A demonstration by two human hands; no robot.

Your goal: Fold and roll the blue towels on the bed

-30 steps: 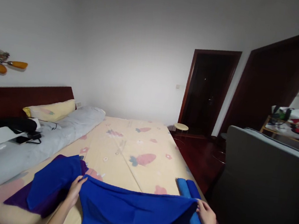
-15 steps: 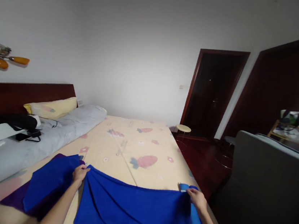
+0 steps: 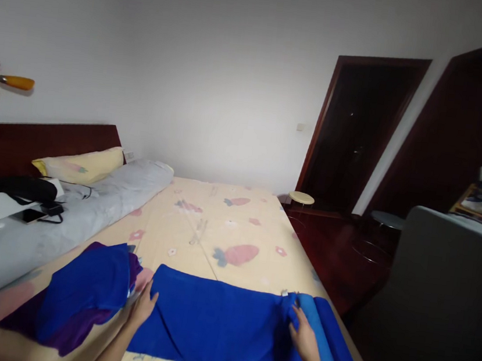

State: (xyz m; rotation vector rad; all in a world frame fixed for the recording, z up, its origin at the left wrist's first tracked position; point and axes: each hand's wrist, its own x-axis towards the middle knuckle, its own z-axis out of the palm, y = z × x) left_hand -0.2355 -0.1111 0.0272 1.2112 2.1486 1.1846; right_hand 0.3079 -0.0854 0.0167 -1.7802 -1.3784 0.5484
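Observation:
A blue garment (image 3: 215, 321) lies spread on the bed in front of me, its straight upper edge running left to right and a small white tag at its upper right corner. My left hand (image 3: 145, 304) is at its left edge, fingers apart and lying against the cloth. On the right end of the garment rests my right hand (image 3: 303, 336), open, with thumb and fingers separated. Beside that hand lie a light blue roll of cloth (image 3: 322, 337) and a darker blue roll (image 3: 345, 351). Left of my left hand is a loose blue and purple clothing pile (image 3: 82, 290).
The bed's patterned sheet (image 3: 201, 216) stretches to the wall. Along the left lies a grey bedding roll (image 3: 101, 210) with a black bag (image 3: 15, 188) and phone (image 3: 33, 216). A round stool (image 3: 301, 198) and a grey panel (image 3: 441, 299) stand at the right.
The garment, held up by both corners before, now lies flatter on the bed. Both hands have loosened their pinch, and the view has shifted slightly, showing more of the rolls.

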